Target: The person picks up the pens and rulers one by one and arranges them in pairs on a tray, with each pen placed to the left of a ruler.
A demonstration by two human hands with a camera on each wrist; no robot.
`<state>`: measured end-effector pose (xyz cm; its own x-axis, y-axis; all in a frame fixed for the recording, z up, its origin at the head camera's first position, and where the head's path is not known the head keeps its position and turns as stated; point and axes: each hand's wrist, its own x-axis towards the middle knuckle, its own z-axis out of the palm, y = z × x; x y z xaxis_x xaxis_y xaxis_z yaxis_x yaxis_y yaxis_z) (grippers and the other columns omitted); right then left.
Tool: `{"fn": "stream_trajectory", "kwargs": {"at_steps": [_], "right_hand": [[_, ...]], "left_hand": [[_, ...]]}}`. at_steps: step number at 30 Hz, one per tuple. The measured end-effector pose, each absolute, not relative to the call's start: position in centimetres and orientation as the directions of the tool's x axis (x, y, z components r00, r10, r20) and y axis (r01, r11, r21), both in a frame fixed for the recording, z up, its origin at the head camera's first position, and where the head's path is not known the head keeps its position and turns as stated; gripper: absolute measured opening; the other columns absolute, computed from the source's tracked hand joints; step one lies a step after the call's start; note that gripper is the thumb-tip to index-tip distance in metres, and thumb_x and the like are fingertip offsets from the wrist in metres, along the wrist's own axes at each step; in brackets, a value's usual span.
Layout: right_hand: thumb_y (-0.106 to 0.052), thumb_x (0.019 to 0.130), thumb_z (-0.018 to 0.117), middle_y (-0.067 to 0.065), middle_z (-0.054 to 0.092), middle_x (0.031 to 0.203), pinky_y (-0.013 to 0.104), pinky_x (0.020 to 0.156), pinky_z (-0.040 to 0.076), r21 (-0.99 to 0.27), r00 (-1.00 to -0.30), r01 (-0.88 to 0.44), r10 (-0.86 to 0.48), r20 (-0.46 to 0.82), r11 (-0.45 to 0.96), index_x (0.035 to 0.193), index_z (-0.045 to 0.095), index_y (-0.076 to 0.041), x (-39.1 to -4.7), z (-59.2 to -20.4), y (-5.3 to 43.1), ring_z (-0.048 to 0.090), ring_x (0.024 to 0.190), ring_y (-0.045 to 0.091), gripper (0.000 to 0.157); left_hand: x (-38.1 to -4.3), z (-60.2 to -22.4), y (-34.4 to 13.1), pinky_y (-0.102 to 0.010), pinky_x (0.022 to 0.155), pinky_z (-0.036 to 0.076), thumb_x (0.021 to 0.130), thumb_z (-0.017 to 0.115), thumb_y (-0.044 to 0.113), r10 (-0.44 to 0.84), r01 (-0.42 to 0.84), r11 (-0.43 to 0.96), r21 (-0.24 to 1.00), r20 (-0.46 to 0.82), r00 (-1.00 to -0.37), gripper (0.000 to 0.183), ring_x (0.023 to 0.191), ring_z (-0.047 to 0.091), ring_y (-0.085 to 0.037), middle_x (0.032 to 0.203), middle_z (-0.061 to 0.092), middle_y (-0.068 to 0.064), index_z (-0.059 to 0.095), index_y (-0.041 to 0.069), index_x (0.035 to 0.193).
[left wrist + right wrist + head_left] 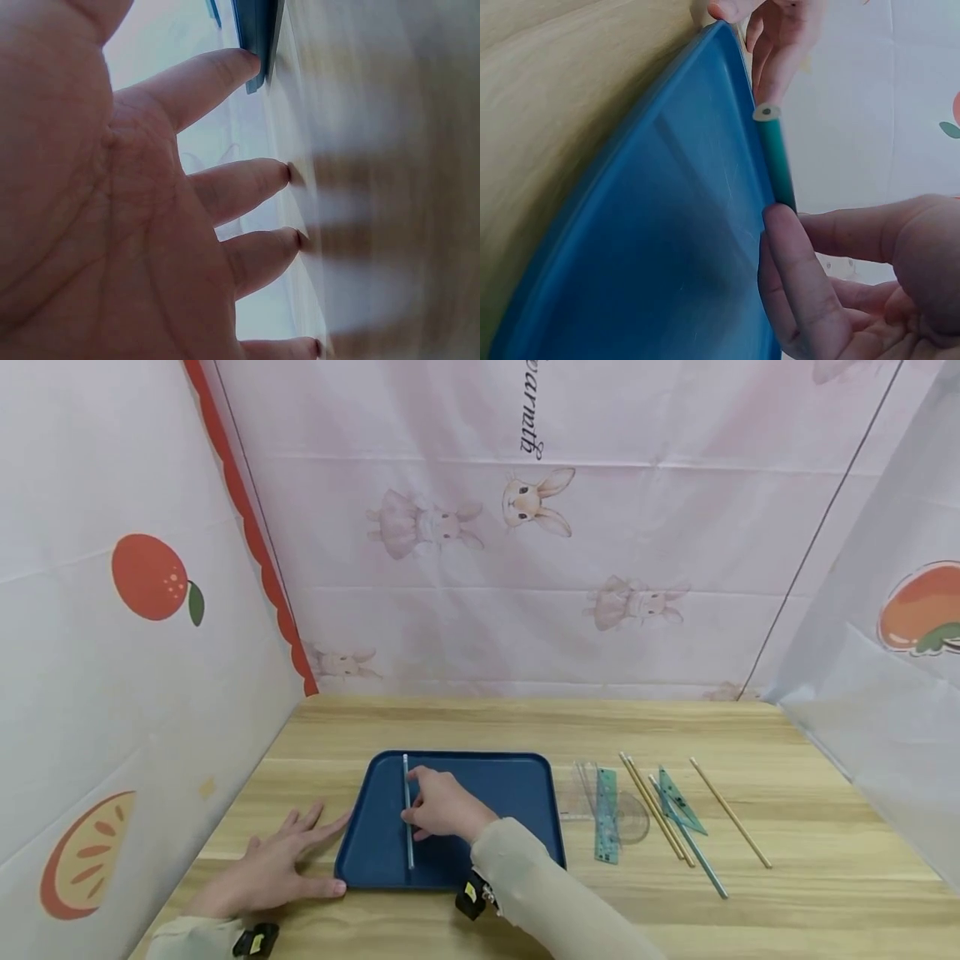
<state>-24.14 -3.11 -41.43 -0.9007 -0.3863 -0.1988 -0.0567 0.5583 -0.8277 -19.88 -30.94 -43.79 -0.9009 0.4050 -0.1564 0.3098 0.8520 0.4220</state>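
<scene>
My right hand [450, 810] pinches a teal pencil [778, 161] between thumb and fingers, over the left part of a dark blue tray [502, 777]. The pencil runs lengthwise from the tray's far edge towards its near edge. Its near end, seen in the right wrist view, is flat and unsharpened and stands above the tray floor. At the tray's left side lies my left hand [277, 868], fingers spread, its thumb at the near left corner and its index fingertip touching the rim. The other fingertips rest on the table.
Right of the tray lie a green ruler [606, 839], a clear protractor [636, 820], a green set square [681, 802], another teal pencil [705, 867] and several gold pencils [729, 812]. Printed cloth walls [450, 635] enclose the wooden table [480, 722] at back and sides.
</scene>
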Motion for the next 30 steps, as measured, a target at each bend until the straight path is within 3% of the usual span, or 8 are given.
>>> {"fn": "stream_trajectory", "kwargs": {"at_steps": [9,14,19,22,26,30], "right_hand": [[-0.009,0.103,0.073,0.014,0.073,0.105,0.035,0.074,0.065,-0.787,-0.905,-0.081,-0.377,-0.199,0.612,0.162,0.043,-0.008,-24.5,-40.8,-4.7,0.075,0.069,0.018,0.066],[-0.008,0.103,0.072,0.012,0.072,0.098,0.033,0.071,0.065,-0.788,-0.904,-0.055,-0.366,-0.221,0.614,0.162,0.044,-0.007,-24.7,-40.7,-5.8,0.075,0.068,0.018,0.065],[-0.010,0.104,0.072,0.010,0.072,0.093,0.033,0.077,0.065,-0.769,-0.903,-0.056,-0.362,-0.233,0.636,0.161,0.045,-0.007,-24.7,-41.3,-7.0,0.075,0.067,0.016,0.063],[-0.011,0.104,0.072,0.017,0.075,0.116,0.032,0.079,0.065,-0.749,-0.907,-0.054,-0.347,-0.241,0.661,0.160,0.047,-0.008,-24.7,-41.7,-7.6,0.075,0.067,0.015,0.062],[-0.013,0.104,0.072,0.022,0.067,0.141,0.030,0.075,0.064,-0.721,-0.916,-0.061,-0.325,-0.234,0.691,0.158,0.050,-0.007,-24.9,-42.0,-8.0,0.075,0.066,0.013,0.059],[-0.013,0.104,0.073,0.021,0.069,0.139,0.026,0.069,0.063,-0.697,-0.922,-0.080,-0.319,-0.221,0.713,0.157,0.051,-0.007,-25.1,-42.1,-8.5,0.074,0.064,0.013,0.058]], "left_hand": [[-20.2,-43.5,-30.9,-0.102,0.095,0.013,0.086,0.080,0.068,0.402,0.308,0.861,0.405,-0.168,-0.900,0.099,0.152,0.016,-0.074,0.172,0.022,-0.037,0.041,0.028,0.167],[-20.1,-43.7,-30.9,-0.102,0.095,0.014,0.085,0.081,0.068,0.396,0.304,0.864,0.401,-0.169,-0.903,0.099,0.152,0.017,-0.073,0.173,0.022,-0.036,0.041,0.027,0.167],[-19.9,-43.5,-31.1,-0.102,0.096,0.013,0.086,0.081,0.066,0.378,0.278,0.872,0.402,-0.195,-0.905,0.099,0.153,0.015,-0.073,0.173,0.021,-0.037,0.042,0.026,0.167],[-19.9,-43.5,-31.1,-0.102,0.096,0.011,0.086,0.082,0.065,0.372,0.265,0.874,0.407,-0.211,-0.904,0.098,0.153,0.014,-0.073,0.173,0.021,-0.037,0.042,0.025,0.167],[-20.1,-43.6,-30.9,-0.102,0.096,0.010,0.086,0.082,0.064,0.376,0.263,0.869,0.419,-0.213,-0.902,0.099,0.153,0.013,-0.073,0.173,0.021,-0.037,0.041,0.025,0.167],[-20.2,-43.6,-30.8,-0.102,0.096,0.011,0.086,0.083,0.064,0.379,0.271,0.868,0.417,-0.202,-0.903,0.099,0.153,0.013,-0.073,0.173,0.021,-0.037,0.042,0.025,0.167]]}}
